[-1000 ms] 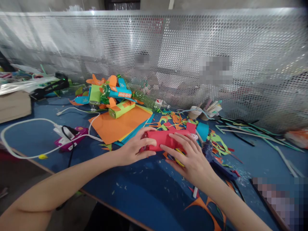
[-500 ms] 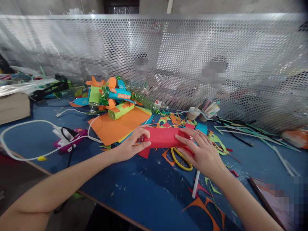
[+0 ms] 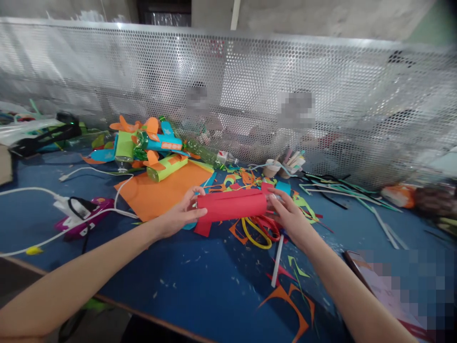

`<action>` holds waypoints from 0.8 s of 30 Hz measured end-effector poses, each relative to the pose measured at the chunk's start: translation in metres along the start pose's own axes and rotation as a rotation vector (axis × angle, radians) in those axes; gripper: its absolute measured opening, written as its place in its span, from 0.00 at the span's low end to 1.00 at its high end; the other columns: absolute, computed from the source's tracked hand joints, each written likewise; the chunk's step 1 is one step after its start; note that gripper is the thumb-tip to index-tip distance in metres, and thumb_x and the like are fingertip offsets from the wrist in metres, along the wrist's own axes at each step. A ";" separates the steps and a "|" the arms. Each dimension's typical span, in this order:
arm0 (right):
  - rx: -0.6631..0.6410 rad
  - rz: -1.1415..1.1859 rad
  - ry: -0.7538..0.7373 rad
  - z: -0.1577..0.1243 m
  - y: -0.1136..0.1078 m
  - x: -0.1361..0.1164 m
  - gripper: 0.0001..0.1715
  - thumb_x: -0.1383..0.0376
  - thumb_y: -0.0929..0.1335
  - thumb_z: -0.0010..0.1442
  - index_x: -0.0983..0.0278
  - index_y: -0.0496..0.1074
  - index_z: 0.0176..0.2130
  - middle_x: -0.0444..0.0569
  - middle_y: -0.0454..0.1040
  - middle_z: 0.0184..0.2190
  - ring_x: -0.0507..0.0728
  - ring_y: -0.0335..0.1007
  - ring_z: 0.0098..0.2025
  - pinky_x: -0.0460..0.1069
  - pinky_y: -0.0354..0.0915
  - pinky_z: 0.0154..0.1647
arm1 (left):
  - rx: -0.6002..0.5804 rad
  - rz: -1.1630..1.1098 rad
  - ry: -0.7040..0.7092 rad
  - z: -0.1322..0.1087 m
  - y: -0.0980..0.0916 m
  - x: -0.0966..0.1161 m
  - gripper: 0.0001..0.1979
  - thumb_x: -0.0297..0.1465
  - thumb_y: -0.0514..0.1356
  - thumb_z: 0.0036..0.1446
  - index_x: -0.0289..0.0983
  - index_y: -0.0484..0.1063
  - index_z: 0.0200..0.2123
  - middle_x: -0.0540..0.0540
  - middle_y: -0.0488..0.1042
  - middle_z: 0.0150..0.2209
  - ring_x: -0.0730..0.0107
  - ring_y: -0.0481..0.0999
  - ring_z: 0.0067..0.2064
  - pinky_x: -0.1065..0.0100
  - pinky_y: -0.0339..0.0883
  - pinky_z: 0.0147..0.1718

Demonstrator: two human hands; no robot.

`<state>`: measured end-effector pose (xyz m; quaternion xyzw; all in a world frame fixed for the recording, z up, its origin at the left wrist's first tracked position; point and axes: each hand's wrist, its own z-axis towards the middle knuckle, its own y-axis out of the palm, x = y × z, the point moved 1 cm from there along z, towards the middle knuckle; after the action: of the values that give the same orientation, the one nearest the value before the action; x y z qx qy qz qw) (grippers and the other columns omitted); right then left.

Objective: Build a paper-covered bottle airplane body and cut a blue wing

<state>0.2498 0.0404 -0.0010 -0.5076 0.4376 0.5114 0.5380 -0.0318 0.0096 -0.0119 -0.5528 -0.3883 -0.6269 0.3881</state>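
Note:
A bottle wrapped in red paper [image 3: 231, 206] is held level a little above the blue table [image 3: 200, 290]. My left hand [image 3: 178, 215] grips its left end, fingers curled round it. My right hand [image 3: 291, 216] grips its right end, near the clear bottle neck. A loose flap of the red paper hangs down at the lower left of the roll. Under the roll lie yellow-handled scissors [image 3: 255, 232] and coloured paper scraps.
Orange paper sheets [image 3: 160, 188] and finished paper-covered bottle planes [image 3: 150, 145] lie at the back left. A pink glue gun [image 3: 80, 220] with a white cable sits at the left. A perforated metal screen [image 3: 250, 90] bounds the back. A cup of sticks [image 3: 276, 167] and paper strips lie to the right.
Both hands have lifted the red-wrapped bottle off the table and shifted to its ends. The scissors beneath it are now uncovered.

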 end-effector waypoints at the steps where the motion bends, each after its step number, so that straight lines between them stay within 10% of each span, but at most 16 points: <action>1: 0.003 0.048 0.015 -0.001 0.000 -0.002 0.21 0.52 0.66 0.54 0.55 0.65 0.46 0.44 0.74 0.34 0.54 0.72 0.37 0.51 0.70 0.39 | -0.037 -0.072 -0.062 0.000 0.000 0.000 0.21 0.40 0.57 0.54 0.49 0.53 0.48 0.49 0.63 0.42 0.74 0.66 0.35 0.69 0.63 0.35; 10: -0.152 0.212 0.027 -0.013 0.014 -0.006 0.26 0.56 0.68 0.54 0.51 0.64 0.52 0.44 0.72 0.44 0.54 0.70 0.43 0.50 0.67 0.44 | -0.351 -0.224 -0.391 -0.007 0.007 -0.002 0.31 0.44 0.57 0.54 0.41 0.56 0.58 0.42 0.63 0.56 0.57 0.61 0.57 0.60 0.55 0.54; 24: -0.086 0.303 0.230 -0.034 0.039 -0.018 0.32 0.56 0.71 0.50 0.56 0.62 0.53 0.47 0.71 0.49 0.58 0.69 0.49 0.52 0.69 0.45 | -0.380 -0.053 -0.287 -0.015 0.032 -0.001 0.33 0.35 0.63 0.50 0.41 0.54 0.58 0.39 0.62 0.57 0.58 0.67 0.53 0.59 0.64 0.48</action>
<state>0.2112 0.0033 0.0093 -0.5134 0.5453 0.5435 0.3791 -0.0080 -0.0170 -0.0119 -0.6889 -0.3291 -0.6137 0.2012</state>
